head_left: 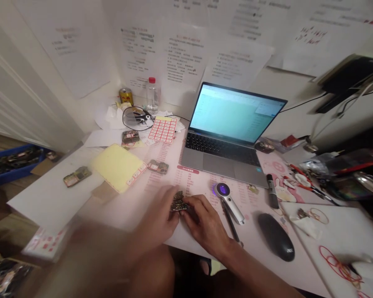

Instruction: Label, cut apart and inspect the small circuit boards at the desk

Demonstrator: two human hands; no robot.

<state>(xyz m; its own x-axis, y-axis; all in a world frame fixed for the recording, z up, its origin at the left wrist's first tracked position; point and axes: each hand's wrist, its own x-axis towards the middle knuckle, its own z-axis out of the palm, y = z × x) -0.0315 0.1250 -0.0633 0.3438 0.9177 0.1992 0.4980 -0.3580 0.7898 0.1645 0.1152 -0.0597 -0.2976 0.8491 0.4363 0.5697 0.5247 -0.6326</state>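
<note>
Near the desk's front edge, a small stack of circuit boards [178,202] is pinched between both hands. My left hand [162,213], blurred, closes on the stack's left side. On the right side, the thumb and fingers of my right hand [207,223] grip it. Another circuit board [158,166] lies flat on the desk mat beyond the hands. To the left, a yellow sticker sheet [118,165] rests on white paper, with a loose board [77,177] beside it. Farther back is a small pile of boards [130,137].
An open laptop [224,161] stands at the back. A lit handheld magnifier [231,203], a pen [231,223] and a black mouse [276,236] lie right of the hands. A red-printed label sheet [163,129] and a capped bottle [153,97] are farther back. A blue bin [15,176] sits at left.
</note>
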